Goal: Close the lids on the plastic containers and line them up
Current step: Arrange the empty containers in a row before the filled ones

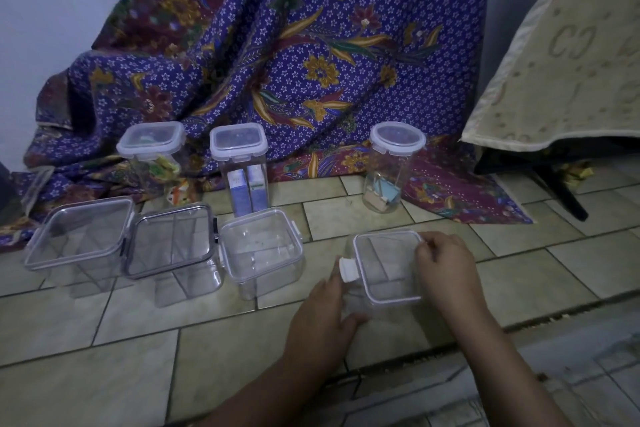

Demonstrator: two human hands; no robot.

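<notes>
Two hands hold a clear square container (388, 263) toward the near right of the tiled floor (138, 340). The left hand (322, 319) curls round its side below a raised white latch (347, 269), and the right hand (446, 267) pinches its right rim. A purple patterned cloth (277, 62) hangs behind.

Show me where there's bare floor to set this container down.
Bare tile lies in front of the three-container row, toward the camera; right of the right hand on the held container; and between the box-filled tall container and the round jar. Crowded: that row stands nearly edge to edge.
</notes>
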